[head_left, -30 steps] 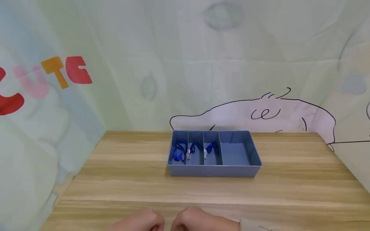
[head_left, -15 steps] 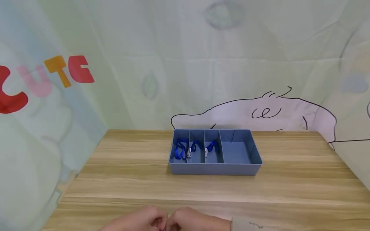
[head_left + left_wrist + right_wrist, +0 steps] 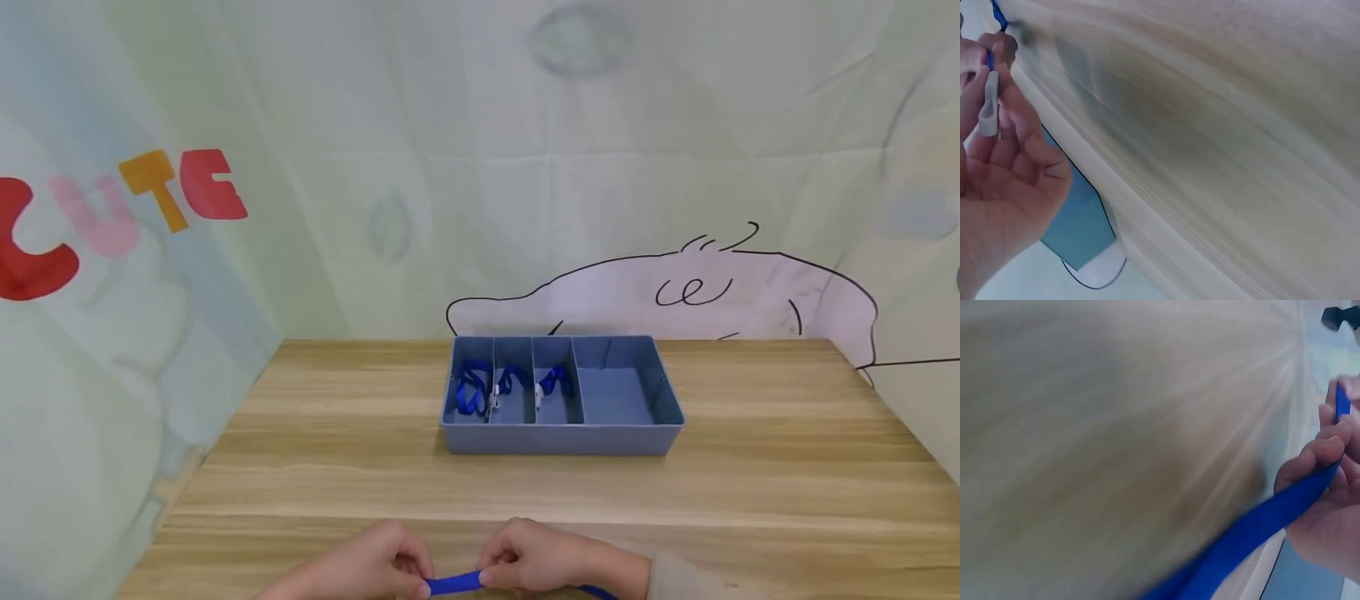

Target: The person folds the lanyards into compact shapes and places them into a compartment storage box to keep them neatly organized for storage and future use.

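Near the table's front edge, a blue lanyard (image 3: 455, 583) is stretched between my hands. My left hand (image 3: 382, 562) pinches one end between thumb and fingers; a whitish clip (image 3: 989, 112) hangs at that hand in the left wrist view. My right hand (image 3: 536, 557) pinches the strap a short way to the right. Beyond it the blue strap (image 3: 1254, 531) runs on under the right wrist, as a wide band in the right wrist view. Farther back stands a blue-grey divided box (image 3: 562, 440), apart from both hands.
Three narrow compartments of the box each hold a blue lanyard (image 3: 471, 392), with light metal or white clips near the dividers. The wide right compartment (image 3: 617, 396) shows its bare floor. A wood-grain table (image 3: 315, 467) meets printed cloth (image 3: 337, 208) at the back and sides.
My hands have come apart from close together and risen slightly into view, drawing the blue strap out between them. The box and the lanyards in it stay put.
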Demonstrator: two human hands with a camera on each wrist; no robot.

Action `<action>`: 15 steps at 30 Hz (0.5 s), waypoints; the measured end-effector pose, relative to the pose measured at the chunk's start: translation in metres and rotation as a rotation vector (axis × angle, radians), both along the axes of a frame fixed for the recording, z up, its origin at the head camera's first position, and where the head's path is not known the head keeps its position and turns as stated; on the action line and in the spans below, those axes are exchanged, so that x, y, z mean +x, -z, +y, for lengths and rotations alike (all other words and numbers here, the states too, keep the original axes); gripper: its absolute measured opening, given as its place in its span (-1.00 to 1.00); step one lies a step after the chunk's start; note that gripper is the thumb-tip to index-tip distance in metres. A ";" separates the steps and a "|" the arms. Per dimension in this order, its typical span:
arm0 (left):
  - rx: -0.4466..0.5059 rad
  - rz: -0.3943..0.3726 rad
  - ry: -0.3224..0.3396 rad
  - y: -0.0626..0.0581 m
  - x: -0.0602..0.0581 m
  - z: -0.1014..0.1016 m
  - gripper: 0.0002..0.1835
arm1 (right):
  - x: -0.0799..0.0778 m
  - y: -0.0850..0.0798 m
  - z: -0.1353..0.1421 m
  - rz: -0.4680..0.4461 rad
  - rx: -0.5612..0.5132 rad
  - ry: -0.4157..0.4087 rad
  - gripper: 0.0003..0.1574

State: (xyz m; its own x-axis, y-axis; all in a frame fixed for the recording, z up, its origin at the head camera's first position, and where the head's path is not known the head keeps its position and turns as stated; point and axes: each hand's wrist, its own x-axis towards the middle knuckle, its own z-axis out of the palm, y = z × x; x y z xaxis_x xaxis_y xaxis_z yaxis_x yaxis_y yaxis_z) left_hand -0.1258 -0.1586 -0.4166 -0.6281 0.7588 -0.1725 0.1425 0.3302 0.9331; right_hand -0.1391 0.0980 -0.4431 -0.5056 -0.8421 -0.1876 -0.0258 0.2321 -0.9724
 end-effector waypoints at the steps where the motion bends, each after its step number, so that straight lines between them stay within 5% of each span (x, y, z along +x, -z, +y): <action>1: -0.001 0.007 0.008 0.000 -0.001 -0.002 -0.88 | -0.001 -0.001 0.007 -0.012 0.010 0.005 -0.75; 10: 0.093 -0.086 0.014 0.005 -0.010 -0.019 -0.80 | -0.008 -0.004 0.087 -0.044 0.015 0.024 -0.61; 15: 0.093 -0.075 -0.054 0.008 -0.014 -0.031 -0.81 | -0.011 -0.019 0.128 -0.024 -0.014 0.005 -0.63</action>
State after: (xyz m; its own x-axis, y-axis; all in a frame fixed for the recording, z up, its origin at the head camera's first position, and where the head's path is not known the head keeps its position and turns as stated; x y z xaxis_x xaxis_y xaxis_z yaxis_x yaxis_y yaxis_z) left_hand -0.1397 -0.1899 -0.4245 -0.6562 0.7394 -0.1509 0.0553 0.2465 0.9676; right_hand -0.1505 0.2258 -0.4237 -0.5052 -0.8422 -0.1884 -0.0010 0.2189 -0.9757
